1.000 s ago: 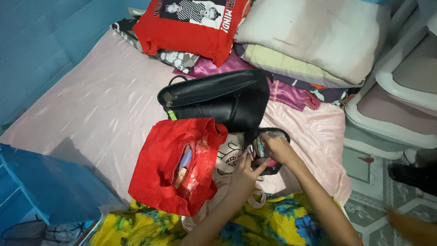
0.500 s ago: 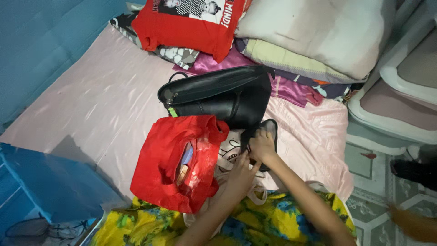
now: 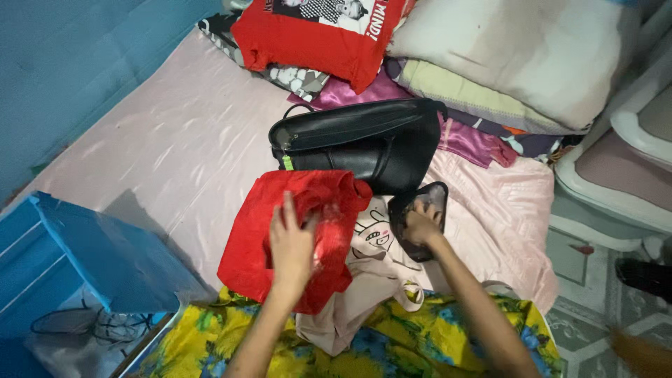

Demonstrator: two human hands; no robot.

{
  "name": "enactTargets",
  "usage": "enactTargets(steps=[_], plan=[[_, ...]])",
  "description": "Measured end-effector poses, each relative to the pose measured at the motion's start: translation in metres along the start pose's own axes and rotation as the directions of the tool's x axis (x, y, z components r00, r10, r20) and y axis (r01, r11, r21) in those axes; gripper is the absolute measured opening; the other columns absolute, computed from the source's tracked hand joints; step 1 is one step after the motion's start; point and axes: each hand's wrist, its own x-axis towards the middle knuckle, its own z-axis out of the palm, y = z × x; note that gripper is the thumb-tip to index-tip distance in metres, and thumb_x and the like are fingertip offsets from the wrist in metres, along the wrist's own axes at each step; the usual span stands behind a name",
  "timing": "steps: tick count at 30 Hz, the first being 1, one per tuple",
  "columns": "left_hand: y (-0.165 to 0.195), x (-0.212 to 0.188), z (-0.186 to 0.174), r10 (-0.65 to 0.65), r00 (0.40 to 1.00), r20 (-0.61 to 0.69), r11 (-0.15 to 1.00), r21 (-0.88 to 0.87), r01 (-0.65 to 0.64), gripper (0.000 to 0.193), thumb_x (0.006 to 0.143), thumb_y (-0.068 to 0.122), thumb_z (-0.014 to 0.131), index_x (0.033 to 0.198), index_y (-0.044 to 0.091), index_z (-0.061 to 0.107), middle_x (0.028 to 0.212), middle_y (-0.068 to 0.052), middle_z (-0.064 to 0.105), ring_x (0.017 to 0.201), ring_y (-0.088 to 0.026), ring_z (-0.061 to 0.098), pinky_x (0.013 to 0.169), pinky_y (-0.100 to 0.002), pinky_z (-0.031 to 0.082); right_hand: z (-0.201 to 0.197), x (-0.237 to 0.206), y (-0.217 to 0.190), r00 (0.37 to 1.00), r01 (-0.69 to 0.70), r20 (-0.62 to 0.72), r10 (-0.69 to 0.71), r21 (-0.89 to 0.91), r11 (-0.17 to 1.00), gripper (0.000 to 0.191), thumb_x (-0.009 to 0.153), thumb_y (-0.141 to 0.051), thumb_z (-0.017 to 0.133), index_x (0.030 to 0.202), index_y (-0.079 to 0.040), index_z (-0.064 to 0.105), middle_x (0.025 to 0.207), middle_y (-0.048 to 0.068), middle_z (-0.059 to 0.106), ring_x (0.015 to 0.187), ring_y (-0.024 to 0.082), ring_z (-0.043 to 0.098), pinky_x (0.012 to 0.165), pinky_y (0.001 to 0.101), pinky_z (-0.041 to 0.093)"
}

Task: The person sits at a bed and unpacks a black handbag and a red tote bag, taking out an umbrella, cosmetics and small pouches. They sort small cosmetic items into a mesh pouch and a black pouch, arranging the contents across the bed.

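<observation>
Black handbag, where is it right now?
In the head view the black handbag lies on the pink bedsheet at centre, just beyond the red bag under the left hand, and below the piled pillows.

Small green tag (image 3: 286, 162) on black bag (image 3: 371, 143)

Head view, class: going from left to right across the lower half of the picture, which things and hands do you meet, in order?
blue box → red bag → left hand → beige printed cloth → right hand on a small dark pouch → pink sheet
</observation>
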Motion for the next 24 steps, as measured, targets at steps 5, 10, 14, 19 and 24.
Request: enactTargets(steps=[5, 10, 14, 19, 24], plan=[[-0.029, -0.012, -0.021, -0.224, 0.901, 0.372, 0.943, -0.149, 0.296, 0.073, 0.081, 0.026, 0.071, 0.15, 0.04, 0.049, 0.157, -0.024, 0.033, 0.111, -0.049, 0.063, 0.079, -0.056, 0.058, 0.003, -0.01, -0.024, 0.994, -0.113, -0.028, 0.11, -0.162, 0.98, 0.053, 0.073, -0.032, 0.081, 0.121, -0.011, 0.071, 0.162, 0.019, 0.025, 0.142, 0.057, 0.02, 0.114, 0.0691, 0.022], [-0.059, -0.02, -0.03, -0.191, 0.941, 0.278, 0.911, -0.308, 0.275, 0.071, 0.083, 0.022, 0.067, 0.149, 0.036, 0.046, 0.142, -0.015, 0.058, 0.087, -0.045, 0.071, 0.07, -0.058, 0.057, -0.017, -0.058, -0.043, 0.897, -0.095, -0.441, -0.041, -0.282, 0.955, 0.04, 0.082, -0.039, 0.073, 0.106, -0.007, 0.076, 0.133, 0.026, 0.058, 0.12, 0.045, 0.055, 0.094, 0.0572, 0.045], [-0.069, -0.017, -0.033, -0.177, 0.975, 0.132, 0.911, -0.352, 0.214, 0.07, 0.076, 0.01, 0.064, 0.141, 0.035, 0.057, 0.118, -0.012, 0.074, 0.085, -0.04, 0.072, 0.068, -0.056, 0.057, -0.029, -0.087, -0.077, 0.856, -0.004, -0.504, -0.113, -0.224, 0.974, 0.034, 0.104, -0.036, 0.061, 0.108, -0.004, 0.071, 0.095, 0.019, 0.071, 0.089, 0.036, 0.068, 0.082, 0.0496, 0.053], [-0.068, -0.01, -0.043, -0.204, 0.95, 0.238, 0.902, -0.332, 0.277, 0.065, 0.079, 0.02, 0.069, 0.14, 0.037, 0.058, 0.098, -0.016, 0.075, 0.083, -0.04, 0.072, 0.07, -0.056, 0.056, 0.015, -0.104, -0.16, 0.656, 0.754, -0.673, -0.342, 0.558, 0.346, 0.03, 0.088, 0.0, 0.063, 0.118, 0.001, 0.066, 0.123, 0.021, 0.064, 0.116, 0.035, 0.066, 0.091, 0.0441, 0.053], [-0.072, -0.012, -0.053, -0.157, 0.957, 0.245, 0.899, -0.365, 0.241, 0.066, 0.078, 0.019, 0.072, 0.142, 0.029, 0.057, 0.108, -0.014, 0.074, 0.082, -0.042, 0.071, 0.067, -0.057, 0.055, 0.058, -0.049, -0.228, 0.918, 0.367, -0.177, -0.354, 0.047, 0.929, 0.092, 0.061, -0.005, 0.079, 0.147, -0.005, 0.046, 0.138, 0.027, 0.05, 0.112, 0.045, 0.057, 0.088, 0.0494, 0.051]])
